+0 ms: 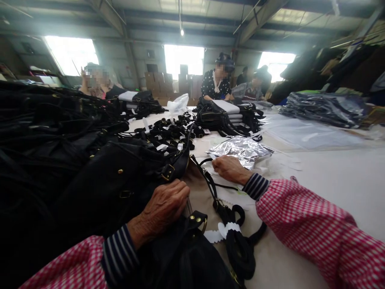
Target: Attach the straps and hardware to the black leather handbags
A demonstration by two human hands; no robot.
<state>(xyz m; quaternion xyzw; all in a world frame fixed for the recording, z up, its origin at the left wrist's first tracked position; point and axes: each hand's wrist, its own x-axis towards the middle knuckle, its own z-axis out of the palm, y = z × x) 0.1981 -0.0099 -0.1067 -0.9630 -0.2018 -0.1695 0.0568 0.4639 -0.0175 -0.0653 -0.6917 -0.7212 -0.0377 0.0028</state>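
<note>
A black bag (192,257) with brass-coloured fittings and a tan lining lies open in front of me. My left hand (164,208) is closed on the edge at its mouth, fingertips turned inward. Beyond the bag, my right hand (230,168) is closed just above the table, beside a crinkled silver foil packet (242,148). A thin black cord (207,176) runs from the bag towards its fingers. What those fingers hold is hidden. A coiled black strap (240,249), bound with a white paper band (230,230), lies at the bag's right side.
Many black bags (60,160) are heaped at left. Bundled straps (171,132) with white bands lie mid-table. Behind them is a stack of bags (225,114) with a co-worker (218,82) at it. Clear plastic sleeves (309,130) and plastic-wrapped goods (325,108) lie at right.
</note>
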